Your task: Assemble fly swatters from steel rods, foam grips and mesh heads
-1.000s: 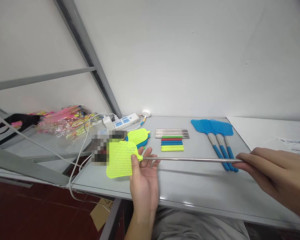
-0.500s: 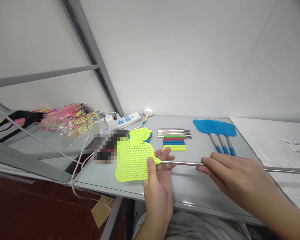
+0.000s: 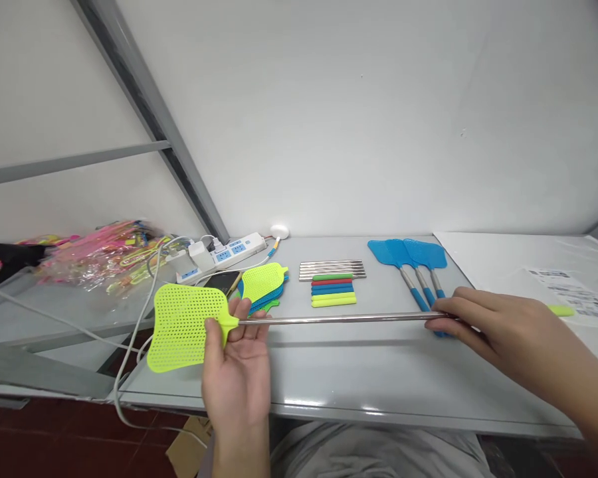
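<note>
A yellow-green fly swatter [image 3: 192,326] with a long metal rod lies level across both hands. My left hand [image 3: 239,365] pinches its perforated head near the neck, thumb on top and fingers beneath. My right hand [image 3: 498,332] is closed round the rod toward its far end, where a yellow-green grip sticks out past the hand. Behind the rod is a row of coloured grips [image 3: 332,290] in green, red, blue and yellow, just in front of several short metal rods [image 3: 329,269]. Three blue fly swatters [image 3: 406,253] lie fanned out near my right hand.
A stack of swatter heads [image 3: 263,282] lies beside a dark phone [image 3: 223,282]. At the back left are a white power strip [image 3: 239,247] and loose cables. Plastic-wrapped colourful items [image 3: 109,249] sit farther left. White sheeting [image 3: 498,255] covers the right side.
My hands have moved apart, left hand leftward and right hand rightward, and a longer stretch of rod now shows between them. The yellow-green grip has come into sight at the right.
</note>
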Tool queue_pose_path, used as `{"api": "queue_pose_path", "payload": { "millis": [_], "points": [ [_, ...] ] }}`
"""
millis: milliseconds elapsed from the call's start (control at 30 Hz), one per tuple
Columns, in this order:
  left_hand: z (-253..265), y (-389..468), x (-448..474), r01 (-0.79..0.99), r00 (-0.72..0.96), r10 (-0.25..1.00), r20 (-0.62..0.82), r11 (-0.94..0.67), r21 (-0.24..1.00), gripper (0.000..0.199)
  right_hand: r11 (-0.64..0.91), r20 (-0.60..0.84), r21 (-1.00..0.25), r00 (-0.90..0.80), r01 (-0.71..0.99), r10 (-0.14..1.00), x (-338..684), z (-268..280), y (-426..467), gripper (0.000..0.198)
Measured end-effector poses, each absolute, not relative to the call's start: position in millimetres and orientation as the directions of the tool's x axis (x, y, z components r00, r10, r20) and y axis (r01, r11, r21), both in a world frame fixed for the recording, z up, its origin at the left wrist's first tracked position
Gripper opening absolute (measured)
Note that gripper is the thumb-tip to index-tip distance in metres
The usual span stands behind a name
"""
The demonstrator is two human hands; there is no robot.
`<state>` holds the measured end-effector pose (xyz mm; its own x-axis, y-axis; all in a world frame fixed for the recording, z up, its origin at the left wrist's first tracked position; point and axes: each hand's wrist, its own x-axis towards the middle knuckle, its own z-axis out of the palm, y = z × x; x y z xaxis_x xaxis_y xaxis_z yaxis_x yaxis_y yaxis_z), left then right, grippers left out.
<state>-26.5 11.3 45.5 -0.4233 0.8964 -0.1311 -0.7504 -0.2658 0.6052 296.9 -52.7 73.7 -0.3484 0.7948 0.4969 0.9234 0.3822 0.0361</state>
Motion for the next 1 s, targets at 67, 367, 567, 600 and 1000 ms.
{"api": "queue_pose_path", "payload": {
  "millis": [67,367,567,600,1000],
  "points": [
    [46.5,12.6,-31.0,-0.742,-0.444,0.886,-0.13,-0.283,0.607,0.029,0.374,0.465,0.018,-0.339,0.927,0.818,300.1,74.1,-53.6,0.027],
    [38.8,13.7,-13.6,-0.727,-0.489,0.859,-0.151,-0.305,0.615,0.029,0.407,0.48,0.035,-0.373,0.913,0.794,303.8,79.6,-58.0,0.024],
    [31.4,-16.6,40.8,-0.785,-0.185,0.966,-0.18,-0.035,0.618,0.029,0.478,0.448,-0.019,-0.42,0.878,0.789,266.0,70.2,-50.1,0.031],
    [31.8,-21.7,46.0,-0.781,-0.145,0.976,-0.16,-0.013,0.625,0.033,0.503,0.427,-0.067,-0.431,0.862,0.795,256.1,67.1,-47.8,0.031],
    [41.0,-6.3,4.3,-0.714,-0.284,0.956,-0.073,-0.16,0.682,0.03,0.428,0.337,-0.181,-0.353,0.886,0.873,266.1,60.3,-47.7,0.022]
  ]
}}
